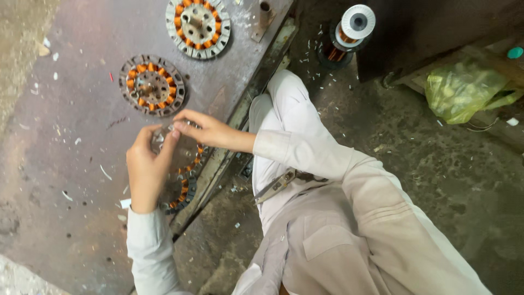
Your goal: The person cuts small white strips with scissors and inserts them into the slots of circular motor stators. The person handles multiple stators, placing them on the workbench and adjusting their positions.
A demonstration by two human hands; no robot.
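round stator (pixel 185 186) with copper windings, under hands.

3 wound stators (pixel 152 85), 1 wire spool (pixel 353 24)

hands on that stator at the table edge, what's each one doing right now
Left hand: fingers closed on the wound stator, gripping its upper rim.
Right hand: fingertips pinched at the same rim; what they pinch cannot be told.

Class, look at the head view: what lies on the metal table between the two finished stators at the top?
Nothing; between the grey stator and the dark stator the head view shows bare metal table.
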